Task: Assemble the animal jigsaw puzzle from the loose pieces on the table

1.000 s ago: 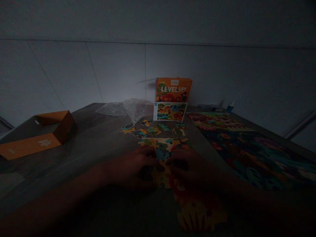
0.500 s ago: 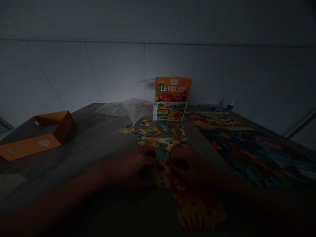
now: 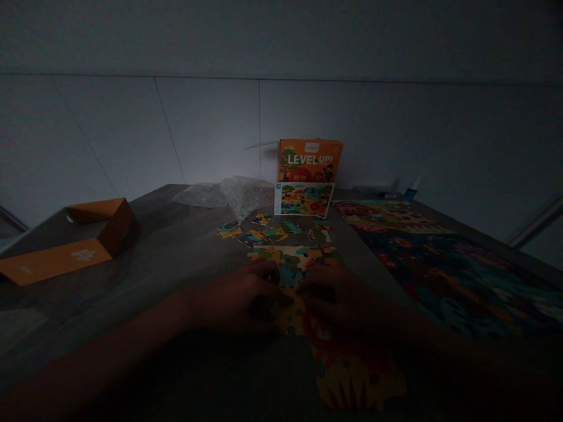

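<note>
In the dim head view, a partly assembled jigsaw puzzle (image 3: 294, 276) lies on the table with an elephant in its upper part. A lion section (image 3: 352, 375) extends toward me at the lower right. My left hand (image 3: 246, 296) comes in from the left, its fingers bent and closed on a yellow puzzle piece (image 3: 288, 316). Opposite it, my right hand (image 3: 336, 296) has curled fingers closed on the puzzle at the right of that piece. Both hands rest low on the puzzle, fingertips almost meeting. Shadow hides the thumbs and parts of the pieces beneath.
Several loose puzzle pieces (image 3: 275, 231) lie beyond the puzzle. Behind them stands an orange puzzle box (image 3: 310, 159) with a picture card (image 3: 305, 199) leaning on it. Bubble wrap (image 3: 246, 193), an orange box tray (image 3: 61, 258), a finished dark puzzle (image 3: 444, 275) and a small bottle (image 3: 411, 190) surround these.
</note>
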Demonstrator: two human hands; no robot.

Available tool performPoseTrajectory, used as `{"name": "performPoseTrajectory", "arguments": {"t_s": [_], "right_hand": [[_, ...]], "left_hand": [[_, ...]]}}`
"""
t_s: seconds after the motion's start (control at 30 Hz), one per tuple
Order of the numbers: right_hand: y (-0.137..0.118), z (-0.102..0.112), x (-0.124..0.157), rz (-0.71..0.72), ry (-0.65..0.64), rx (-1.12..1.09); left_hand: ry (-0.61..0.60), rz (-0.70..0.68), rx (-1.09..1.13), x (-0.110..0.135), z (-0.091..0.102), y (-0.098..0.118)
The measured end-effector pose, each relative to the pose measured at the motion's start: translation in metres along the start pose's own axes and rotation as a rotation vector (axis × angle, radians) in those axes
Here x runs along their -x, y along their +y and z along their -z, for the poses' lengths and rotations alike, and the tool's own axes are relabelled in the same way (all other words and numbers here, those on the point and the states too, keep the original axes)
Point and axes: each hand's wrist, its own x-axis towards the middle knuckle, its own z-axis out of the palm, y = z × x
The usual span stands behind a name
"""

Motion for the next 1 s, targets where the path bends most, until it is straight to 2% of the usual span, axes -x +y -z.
{"name": "performPoseTrajectory", "arguments": {"t_s": [0.43,0.57,0.63,0.7,0.77,0.8,0.83,0.9,1.0], "right_hand": [[0.003,-0.001,0.000,0.018,0.001,-0.003],[0.002,0.000,0.000,0.016,0.006,-0.002],[0.001,0.000,0.000,0.010,0.003,-0.006],[0.001,0.000,0.001,-0.003,0.002,-0.010],[0.001,0.000,0.001,-0.010,0.002,-0.012],[0.002,0.000,0.001,-0.009,0.002,-0.012],[0.003,-0.001,0.001,-0.007,0.000,-0.013],[0.004,-0.001,0.001,-0.003,-0.003,-0.013],[0.004,-0.001,0.002,-0.003,0.004,-0.001]], "left_hand": [[0.018,0.028,-0.072,-0.002,0.001,0.000],[0.074,0.001,-0.086,-0.003,-0.003,-0.005],[0.152,0.007,-0.119,-0.004,-0.005,-0.013],[0.303,0.090,-0.170,-0.005,-0.006,-0.026],[0.481,0.299,-0.222,-0.007,-0.006,-0.043],[0.523,0.424,-0.248,-0.008,-0.006,-0.051],[0.544,0.528,-0.274,-0.008,-0.005,-0.059],[0.506,0.665,-0.292,-0.009,-0.004,-0.070],[0.403,0.701,-0.281,-0.010,-0.004,-0.076]]}}
